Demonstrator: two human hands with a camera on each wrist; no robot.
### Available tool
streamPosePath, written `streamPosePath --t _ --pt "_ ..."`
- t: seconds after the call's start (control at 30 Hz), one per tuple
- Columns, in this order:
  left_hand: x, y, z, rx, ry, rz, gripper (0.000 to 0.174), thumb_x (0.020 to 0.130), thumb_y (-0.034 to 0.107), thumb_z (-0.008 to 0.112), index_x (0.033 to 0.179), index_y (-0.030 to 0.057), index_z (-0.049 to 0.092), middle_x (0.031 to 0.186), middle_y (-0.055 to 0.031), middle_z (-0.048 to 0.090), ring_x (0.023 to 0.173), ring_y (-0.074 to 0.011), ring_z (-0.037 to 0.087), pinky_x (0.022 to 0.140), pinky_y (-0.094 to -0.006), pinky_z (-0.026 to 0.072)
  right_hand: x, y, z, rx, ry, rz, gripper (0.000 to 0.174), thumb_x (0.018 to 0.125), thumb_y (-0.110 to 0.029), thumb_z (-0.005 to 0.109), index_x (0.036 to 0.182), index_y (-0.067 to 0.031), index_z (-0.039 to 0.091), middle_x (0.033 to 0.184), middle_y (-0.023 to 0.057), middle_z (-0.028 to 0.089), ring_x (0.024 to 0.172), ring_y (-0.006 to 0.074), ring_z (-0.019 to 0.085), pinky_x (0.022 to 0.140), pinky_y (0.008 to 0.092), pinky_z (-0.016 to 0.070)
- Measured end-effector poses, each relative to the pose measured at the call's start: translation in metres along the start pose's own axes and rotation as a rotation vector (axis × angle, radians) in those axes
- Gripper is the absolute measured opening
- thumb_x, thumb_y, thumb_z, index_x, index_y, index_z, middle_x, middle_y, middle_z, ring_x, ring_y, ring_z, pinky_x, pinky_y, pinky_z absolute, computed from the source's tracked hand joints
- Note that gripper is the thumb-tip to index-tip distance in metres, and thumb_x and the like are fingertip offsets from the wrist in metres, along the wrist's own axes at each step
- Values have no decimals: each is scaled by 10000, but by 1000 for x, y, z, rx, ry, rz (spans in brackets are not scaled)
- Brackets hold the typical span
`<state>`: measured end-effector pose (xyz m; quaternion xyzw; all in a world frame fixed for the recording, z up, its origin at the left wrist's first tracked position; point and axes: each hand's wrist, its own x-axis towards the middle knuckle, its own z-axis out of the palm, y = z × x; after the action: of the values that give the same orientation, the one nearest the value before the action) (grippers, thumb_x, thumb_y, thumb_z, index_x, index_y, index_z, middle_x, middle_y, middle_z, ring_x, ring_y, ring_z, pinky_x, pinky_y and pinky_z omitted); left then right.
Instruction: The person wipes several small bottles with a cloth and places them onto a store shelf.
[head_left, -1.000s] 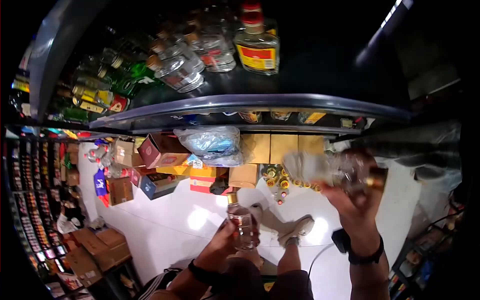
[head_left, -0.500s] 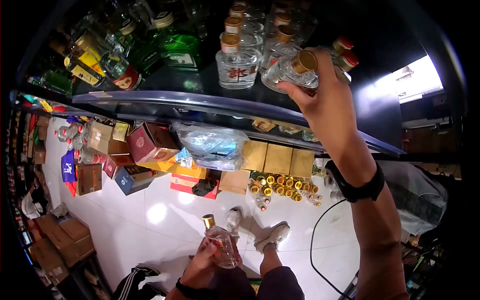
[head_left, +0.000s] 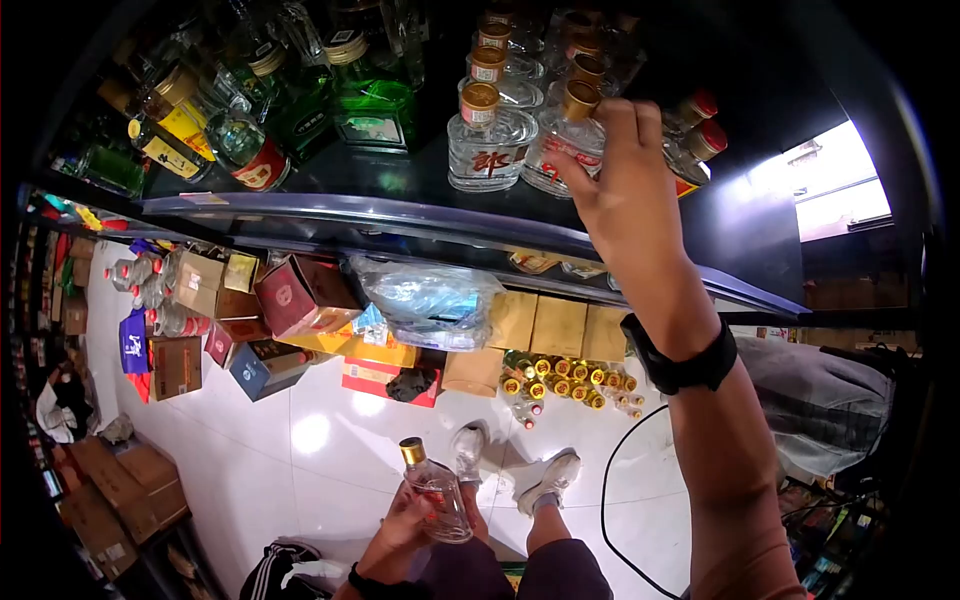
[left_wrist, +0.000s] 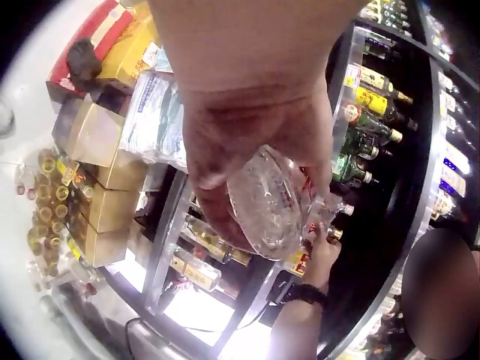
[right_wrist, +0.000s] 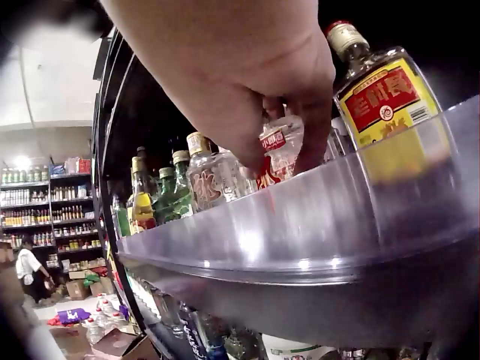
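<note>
**Head view.** Right hand (head_left: 625,190) is raised, with its fingers curled round the gold-capped shelf bottle (head_left: 572,135). That bottle stands on the glass shelf (head_left: 400,215), packed among others: a clear flask (head_left: 490,150) just left of the fingers, red-capped bottles (head_left: 700,125) just right of them. Left hand (head_left: 410,525) is low and well apart from the right, gripping the second bottle (head_left: 437,492) over the tiled floor (head_left: 330,440).

**Left wrist view.** Left hand (left_wrist: 240,135) wraps the second bottle (left_wrist: 268,199) from above, with nothing under its base.

**Right wrist view.** Right hand (right_wrist: 240,82) has its fingertips round the shelf bottle (right_wrist: 279,142), behind the raised shelf lip (right_wrist: 300,225).

**Hazards (judged).**
- The knuckles could knock a crowded neighbour off the shelf.
- The shelf bottle's base could catch on the lip.
- The smooth glass could slip from the low hand while attention is on the shelf
</note>
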<state>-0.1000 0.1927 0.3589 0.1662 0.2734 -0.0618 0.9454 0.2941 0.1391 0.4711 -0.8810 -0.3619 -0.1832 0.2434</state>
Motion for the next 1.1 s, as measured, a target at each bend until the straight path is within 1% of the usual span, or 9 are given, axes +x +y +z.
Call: streamPosePath --t 0.17,0.37,0.43,0.57,0.63,0.7,0.77,0.9,1.1 --pt "-7 8 36 -13 139 -74 543 851 287 692 1234 14 422 1083 -198 599 923 -324 652 798 -461 556 9 0 8 -16 1 125 503 792 -242 729 1151 -26 450 1152 199 469 943 432 576 757 466 519" --pt "-2 14 60 234 168 -49 524 880 417 632 1194 41 444 1002 -138 618 902 -239 651 768 -391 559 19 6 15 -118 75 66 499 803 -223 706 1163 -14 429 1178 202 456 938 417 597 752 451 545" --pt "4 11 49 110 94 -81 444 868 164 655 1210 -4 426 1088 -199 597 944 -314 649 833 -449 548 16 8 16 -111 109 27 486 796 -196 710 1164 -14 448 1168 196 466 913 411 609 746 449 546" --pt "19 0 51 112 -12 -3 438 871 146 646 1217 -5 424 1074 -181 602 962 -298 645 838 -441 549 -10 -6 -2 -95 55 44 442 832 -144 667 1210 -17 478 1189 204 489 857 364 648 741 410 553" --pt "33 2 74 113 56 116 476 851 85 663 1247 -1 412 1081 -151 601 985 -252 635 850 -403 542 -43 -19 -20 285 127 96 453 853 -142 651 1253 -25 473 1151 192 551 848 286 669 725 371 550" --pt "57 3 83 229 15 188 504 835 48 672 1259 -1 404 1083 -135 599 994 -227 625 858 -383 536 -81 -36 -45 750 -243 221 491 848 -127 668 1290 -47 468 1077 167 614 872 228 662 751 337 535" --pt "76 15 104 485 -62 268 609 801 -29 683 1316 1 359 1152 -109 570 1039 -163 584 866 -326 510 -102 -47 -73 781 -652 153 486 835 -95 677 1274 -43 474 1032 162 643 943 223 646 809 316 513" --pt "117 26 138 758 -171 616 649 757 -31 710 1217 59 261 1095 -95 482 971 -128 540 750 -269 485 -110 -44 -80 858 -640 452 518 795 -106 743 1229 -6 478 1099 125 606 1015 170 601 838 274 485" --pt "136 53 178 788 -143 664 702 760 65 767 1210 75 228 963 -133 563 841 -159 591 700 -268 496 -75 -25 -96 840 -596 358 496 806 -118 732 1182 41 450 1052 146 618 961 190 628 823 301 516"
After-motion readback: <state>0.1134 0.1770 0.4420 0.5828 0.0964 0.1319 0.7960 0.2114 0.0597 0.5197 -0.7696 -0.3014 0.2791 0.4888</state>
